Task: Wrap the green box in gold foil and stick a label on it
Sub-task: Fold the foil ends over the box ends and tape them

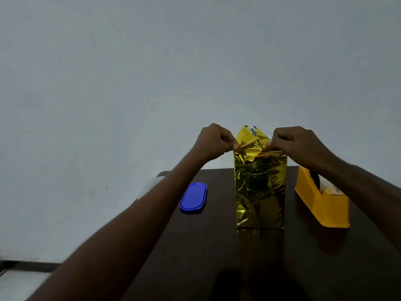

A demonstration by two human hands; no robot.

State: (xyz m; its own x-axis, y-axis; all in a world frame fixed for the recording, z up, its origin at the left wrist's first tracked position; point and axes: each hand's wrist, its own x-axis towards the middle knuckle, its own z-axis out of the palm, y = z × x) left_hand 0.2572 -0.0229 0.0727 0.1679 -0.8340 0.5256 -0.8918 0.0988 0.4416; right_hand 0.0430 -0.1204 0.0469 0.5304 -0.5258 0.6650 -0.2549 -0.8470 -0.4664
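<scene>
The box, covered in gold foil [259,187], stands upright at frame centre on the dark table [217,246]. The left hand [213,141] pinches the foil at the top left corner; the right hand [297,144] pinches the top right corner. A foil flap rises between them; its faint markings are unreadable. Blue lid [193,197] lies left; yellow tape dispenser [323,203] stands right.

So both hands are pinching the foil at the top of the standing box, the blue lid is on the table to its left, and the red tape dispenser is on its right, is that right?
Not quite: the tape dispenser is yellow, not red, as the head view shows. The rest holds: the left hand and right hand pinch the gold foil at the top of the standing box, the blue lid lies on the table to its left, and the dispenser is on its right.
</scene>
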